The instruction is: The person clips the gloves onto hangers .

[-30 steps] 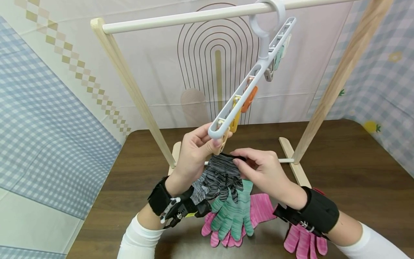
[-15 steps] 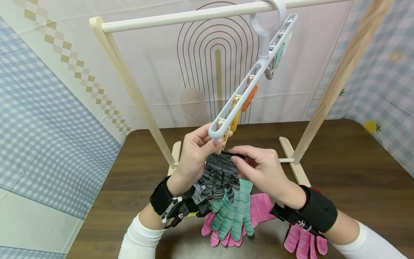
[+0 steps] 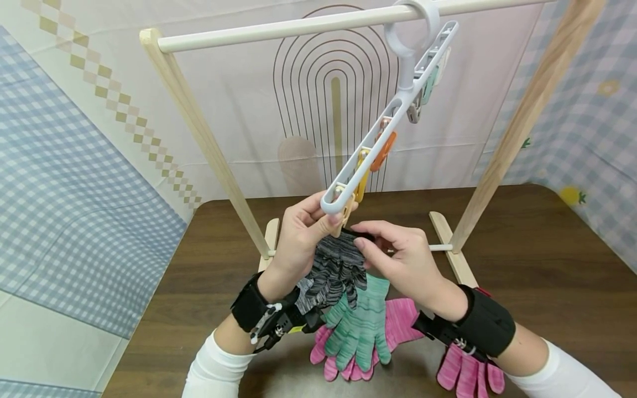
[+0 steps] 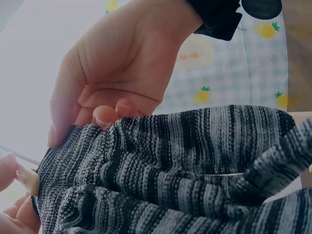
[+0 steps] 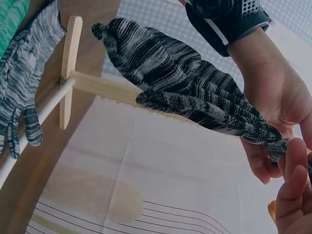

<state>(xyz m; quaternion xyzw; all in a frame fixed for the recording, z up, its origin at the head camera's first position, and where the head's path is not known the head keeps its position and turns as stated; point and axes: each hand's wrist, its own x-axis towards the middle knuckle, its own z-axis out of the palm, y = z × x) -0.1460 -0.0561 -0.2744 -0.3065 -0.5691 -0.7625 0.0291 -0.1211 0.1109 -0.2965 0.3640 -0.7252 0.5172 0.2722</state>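
Observation:
My left hand point(image 3: 301, 235) pinches a beige clothespin point(image 3: 344, 216) at the near end of the white clip hanger point(image 3: 378, 141). Just right of it, my right hand point(image 3: 403, 254) pinches the dark cuff of a black-and-grey knit glove point(image 3: 338, 265). The cuff reaches the clothespin's tip; whether the clip bites it is hard to tell. In the left wrist view the glove point(image 4: 161, 165) spreads across the front, with the right thumb on its cuff edge. In the right wrist view the glove point(image 5: 170, 63) hangs with its fingers loose.
A wooden rack with a white top rail point(image 3: 288, 27) carries the hanger. Orange point(image 3: 384, 150) and yellow point(image 3: 362, 177) clothespins hang farther along. On the table lie a grey glove point(image 5: 31, 87), a green glove point(image 3: 360, 326) and pink gloves point(image 3: 402, 319).
My right hand has shifted slightly left and up, bringing the glove's cuff closer to the beige clothespin. My left hand stays nearly still on the clothespin.

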